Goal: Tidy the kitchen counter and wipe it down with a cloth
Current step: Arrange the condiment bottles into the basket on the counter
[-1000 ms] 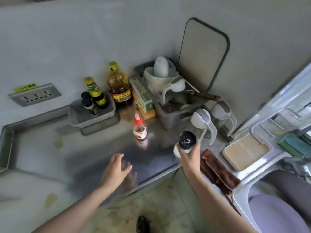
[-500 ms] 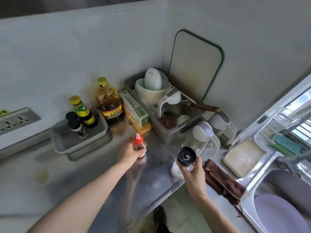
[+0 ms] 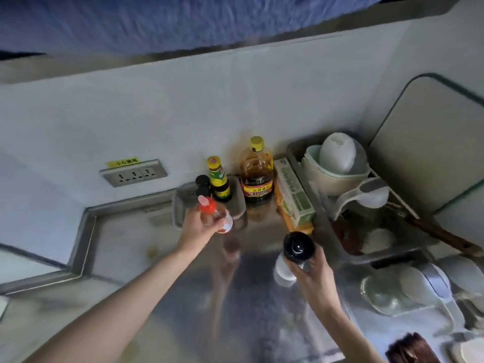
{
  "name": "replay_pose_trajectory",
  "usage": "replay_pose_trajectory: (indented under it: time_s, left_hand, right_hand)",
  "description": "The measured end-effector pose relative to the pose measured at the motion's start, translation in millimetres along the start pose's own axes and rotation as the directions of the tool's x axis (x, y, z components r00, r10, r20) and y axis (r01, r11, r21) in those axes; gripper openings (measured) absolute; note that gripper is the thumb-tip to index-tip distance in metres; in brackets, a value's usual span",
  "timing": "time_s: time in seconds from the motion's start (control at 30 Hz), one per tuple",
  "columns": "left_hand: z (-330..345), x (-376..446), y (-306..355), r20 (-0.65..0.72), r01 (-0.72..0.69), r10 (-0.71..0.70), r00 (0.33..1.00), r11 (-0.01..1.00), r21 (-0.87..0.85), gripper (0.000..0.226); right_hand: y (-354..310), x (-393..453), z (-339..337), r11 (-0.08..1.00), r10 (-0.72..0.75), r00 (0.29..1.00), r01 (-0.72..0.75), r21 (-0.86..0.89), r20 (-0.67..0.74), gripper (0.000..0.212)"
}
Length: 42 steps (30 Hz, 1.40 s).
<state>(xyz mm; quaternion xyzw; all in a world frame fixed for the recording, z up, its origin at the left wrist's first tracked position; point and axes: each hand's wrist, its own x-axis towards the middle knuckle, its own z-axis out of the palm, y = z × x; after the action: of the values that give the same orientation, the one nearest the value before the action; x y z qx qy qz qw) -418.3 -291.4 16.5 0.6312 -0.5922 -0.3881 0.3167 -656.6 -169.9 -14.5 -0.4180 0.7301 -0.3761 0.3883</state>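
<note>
My left hand [image 3: 197, 229] grips a small red-capped bottle [image 3: 213, 214], lifted off the steel counter [image 3: 162, 263] and tilted, just in front of the grey tray [image 3: 239, 206]. The tray holds a green-labelled sauce bottle [image 3: 218, 179] and two small black-capped bottles [image 3: 202, 182]. My right hand [image 3: 313, 279] holds a white bottle with a black cap [image 3: 297, 248] above the counter's middle. A brown cloth [image 3: 411, 348] lies at the bottom right edge.
A large oil bottle [image 3: 256, 174] and a green-and-white box [image 3: 294, 195] stand against the wall. A grey dish bin [image 3: 392, 254] with bowls, a cutting board [image 3: 429, 142], glass jugs with white lids [image 3: 421, 289] and a wall socket [image 3: 133, 174] are around.
My left hand has lifted the red-capped bottle off the counter and carried it toward the grey tray. The view has tilted up and left; my right hand keeps holding the black-capped bottle.
</note>
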Motion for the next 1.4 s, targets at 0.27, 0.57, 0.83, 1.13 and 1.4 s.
replay_pose_trajectory:
  time_s: [0.27,0.57,0.83,1.13,1.4]
  left_hand:
    - [6,52,2,-0.129,0.095,-0.073,0.989,0.980,0.177,0.037]
    - [30,80,-5,-0.060,0.094,-0.079,0.995,0.940,0.327,0.039]
    - [35,79,-11,-0.031,0.082,-0.077,0.997,0.899,0.431,0.045]
    - [29,71,-9,-0.060,0.040,-0.018,0.998,0.917,0.398,0.051]
    - [-20,39,-48,0.056,0.097,-0.134,0.989,0.897,0.432,0.052]
  right_hand:
    - [-27,50,30,0.999,-0.030,0.991,0.027,0.021,0.129,0.063]
    - [-23,62,37,0.998,0.056,0.993,-0.060,0.034,0.108,0.056]
    - [-25,57,36,0.996,0.073,0.995,-0.077,0.044,0.069,0.053]
    - [-29,38,32,0.999,0.052,0.998,-0.053,0.010,0.043,0.050]
    - [-67,24,41,0.996,-0.084,0.994,0.087,-0.036,0.070,0.058]
